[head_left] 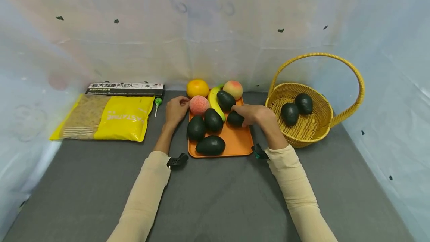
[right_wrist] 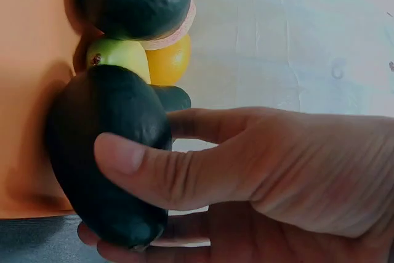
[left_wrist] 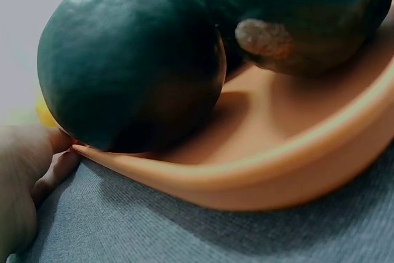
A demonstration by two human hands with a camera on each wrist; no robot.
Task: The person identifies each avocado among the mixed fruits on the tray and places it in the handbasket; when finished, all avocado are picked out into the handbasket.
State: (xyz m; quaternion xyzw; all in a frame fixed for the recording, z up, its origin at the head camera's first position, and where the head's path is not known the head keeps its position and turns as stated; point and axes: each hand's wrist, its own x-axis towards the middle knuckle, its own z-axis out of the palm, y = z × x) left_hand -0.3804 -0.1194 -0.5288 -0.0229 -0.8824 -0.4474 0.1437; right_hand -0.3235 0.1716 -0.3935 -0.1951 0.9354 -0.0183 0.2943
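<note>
An orange tray [head_left: 236, 146] carries several dark green avocados [head_left: 211, 145], a banana [head_left: 215, 102], a pinkish-red peach [head_left: 199, 105], a paler peach [head_left: 233, 89] and an orange [head_left: 197, 88]. My right hand [head_left: 256, 115] holds one avocado [right_wrist: 111, 152] at the tray's right side, the thumb on one face and fingers round the other. At the left rim, beside the pinkish-red peach, my left hand [head_left: 176, 111] pinches the tray edge [left_wrist: 184, 173]; its fingertips are partly hidden in the left wrist view.
Right of the tray stands a yellow wicker basket [head_left: 310, 132] with a tall handle and two avocados [head_left: 290, 114] inside. To the left lie a yellow pasta bag [head_left: 124, 118], a black pasta box [head_left: 125, 89] and a green lollipop [head_left: 158, 102]. Pale sheeting [head_left: 215, 29] hangs behind.
</note>
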